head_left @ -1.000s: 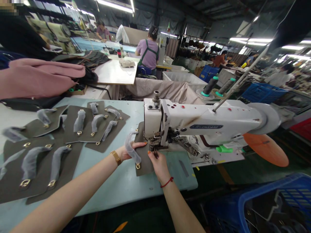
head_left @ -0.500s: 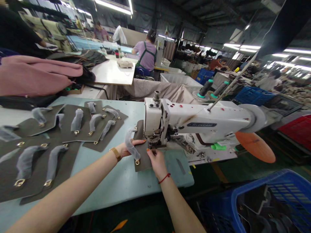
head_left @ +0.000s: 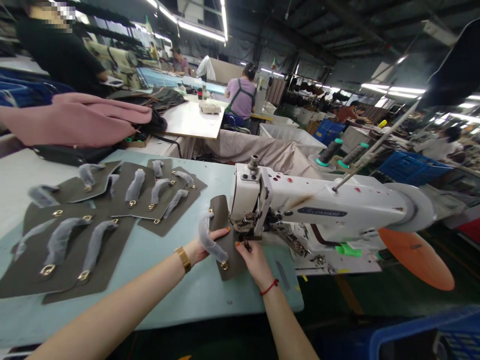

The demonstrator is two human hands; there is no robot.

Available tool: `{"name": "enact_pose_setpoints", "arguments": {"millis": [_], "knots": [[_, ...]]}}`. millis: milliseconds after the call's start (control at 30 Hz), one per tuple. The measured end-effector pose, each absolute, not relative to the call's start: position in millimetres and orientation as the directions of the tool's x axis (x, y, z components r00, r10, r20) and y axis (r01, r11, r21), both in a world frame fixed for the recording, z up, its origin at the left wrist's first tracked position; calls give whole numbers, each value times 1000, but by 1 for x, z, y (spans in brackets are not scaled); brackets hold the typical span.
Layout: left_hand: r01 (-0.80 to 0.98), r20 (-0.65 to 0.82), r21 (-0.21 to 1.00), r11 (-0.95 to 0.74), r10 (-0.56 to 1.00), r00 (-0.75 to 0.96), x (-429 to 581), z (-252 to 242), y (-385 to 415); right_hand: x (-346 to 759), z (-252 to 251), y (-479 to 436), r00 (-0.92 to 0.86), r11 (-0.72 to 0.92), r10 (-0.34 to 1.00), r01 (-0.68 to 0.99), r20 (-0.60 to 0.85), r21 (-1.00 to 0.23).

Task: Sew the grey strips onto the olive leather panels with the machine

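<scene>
A grey-brown leather-like bag panel [head_left: 235, 262] lies under the needle area of a white sewing machine [head_left: 300, 195]. A carry handle [head_left: 210, 239] in cloudy plastic wrap is joined to it by gold metal rings. My left hand [head_left: 200, 247] is closed at the panel's left side, its thumb stretched across the top under the handle; its other fingers are partly hidden. My right hand [head_left: 257, 260] pinches near the panel's right edge, close to the presser foot. A small dark metal piece shows by its fingertips; I cannot tell what it is.
More panels with wrapped handles [head_left: 95, 245] overlap on the left of the pale blue table [head_left: 176, 295]. A blue crate [head_left: 423, 332] stands low at right. Dark thread cones [head_left: 330, 152] rise behind the machine. Pink material [head_left: 101, 117] lies at back left; co-workers sit beyond.
The view has shifted, so the machine sits lower and further right and less of the crate shows. The panel appears turned slightly under the machine; both hands stay on it.
</scene>
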State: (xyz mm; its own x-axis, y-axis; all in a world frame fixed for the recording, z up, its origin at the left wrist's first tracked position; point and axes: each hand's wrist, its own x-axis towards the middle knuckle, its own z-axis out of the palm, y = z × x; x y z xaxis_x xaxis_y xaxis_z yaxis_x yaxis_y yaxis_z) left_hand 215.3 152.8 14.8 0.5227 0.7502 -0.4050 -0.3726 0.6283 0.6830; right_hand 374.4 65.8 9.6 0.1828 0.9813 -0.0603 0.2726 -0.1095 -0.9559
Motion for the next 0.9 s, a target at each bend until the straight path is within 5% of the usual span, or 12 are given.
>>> {"name": "enact_pose_setpoints", "arguments": {"millis": [233,900], "knots": [[-552,-453,637,537,841,295,239,1,113,418,37,78,6,-68,997,414,-72,-908],[-485,-416,732,479,877,240,241,5,111,408,39,72,42,-40,999,386,-26,-922]]}}
